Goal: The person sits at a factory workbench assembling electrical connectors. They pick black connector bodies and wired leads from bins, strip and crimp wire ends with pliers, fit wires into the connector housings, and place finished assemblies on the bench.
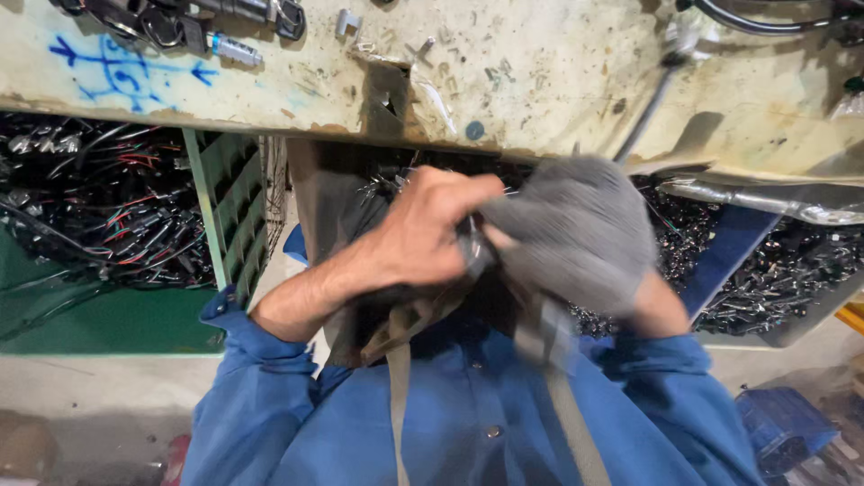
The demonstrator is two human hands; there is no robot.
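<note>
A person in a blue work shirt (468, 414) holds both hands together at the centre of the frame, forearms rising from the lower corners and meeting just below the edge of a worn, pale bench (540, 81). The bare left hand (423, 238) is bent at the wrist, its fingers curled shut around a small dark part (474, 254) that is blurred and hard to identify. The right hand (576, 234), in a grey knit glove, meets it from the right, fingers closed over the same part. Tan straps (399, 378) hang down from the hands over the shirt. At left of the frame a green crate (225, 207) holds tangled black and red wires; at right a grey tray (792, 333) holds small dark pieces.
</note>
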